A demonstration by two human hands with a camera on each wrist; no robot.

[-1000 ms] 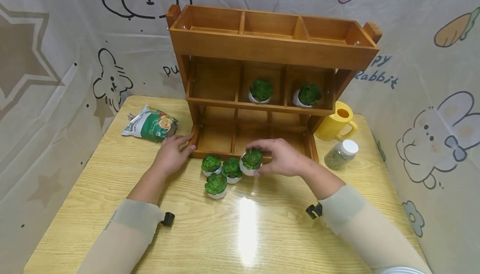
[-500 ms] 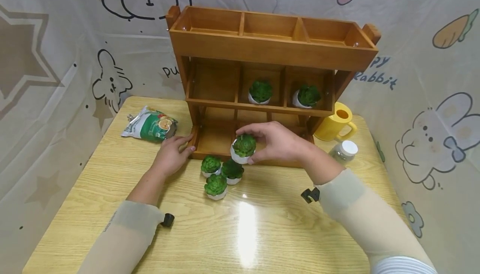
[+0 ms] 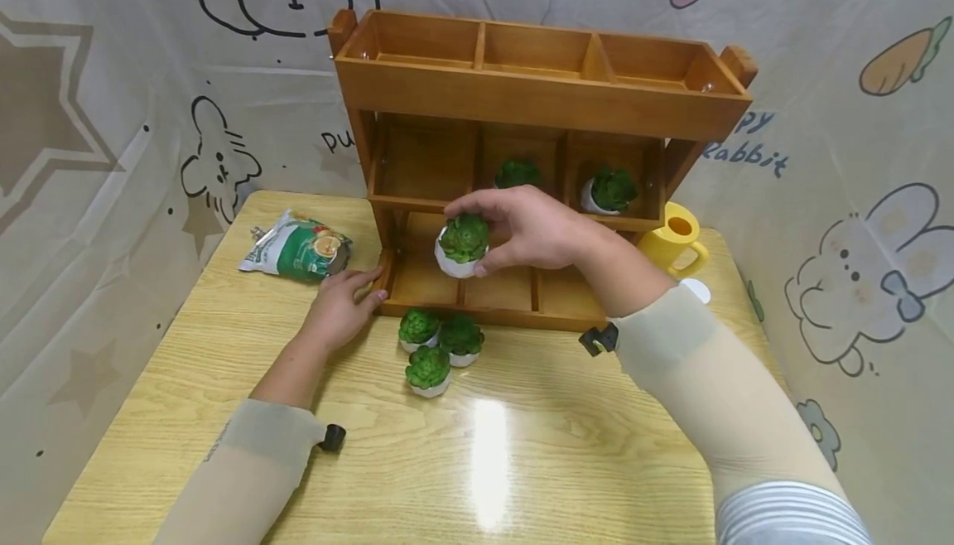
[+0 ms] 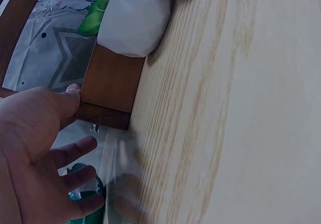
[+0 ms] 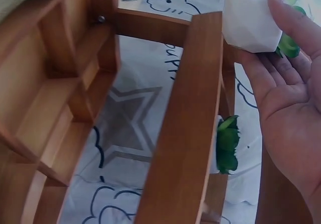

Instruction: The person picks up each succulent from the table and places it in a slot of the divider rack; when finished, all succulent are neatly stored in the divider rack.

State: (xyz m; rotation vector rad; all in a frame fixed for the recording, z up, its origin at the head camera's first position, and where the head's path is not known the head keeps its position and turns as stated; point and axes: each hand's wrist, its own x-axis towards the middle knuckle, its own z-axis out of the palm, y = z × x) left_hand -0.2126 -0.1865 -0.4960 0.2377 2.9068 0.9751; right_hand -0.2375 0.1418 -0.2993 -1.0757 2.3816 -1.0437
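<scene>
My right hand pinches a small potted succulent, green leaves in a white faceted pot, between thumb and fingers. It is held up in front of the wooden shelf, level with the gap between middle and bottom tiers. In the right wrist view the white pot shows at the fingertips. My left hand touches the shelf's lower left corner. In the left wrist view its thumb meets the wooden end while the other fingers spread out straight. Several succulents stand before the shelf.
One succulent sits in the middle tier's right compartment; another, partly behind my hand, is in its centre one. A green and white bag lies left. A yellow mug and a white-lidded jar, mostly covered by my arm, stand right.
My right hand has lifted the succulent from beside the others on the table, moving it up and left in front of the shelf. My left hand stays at the corner.
</scene>
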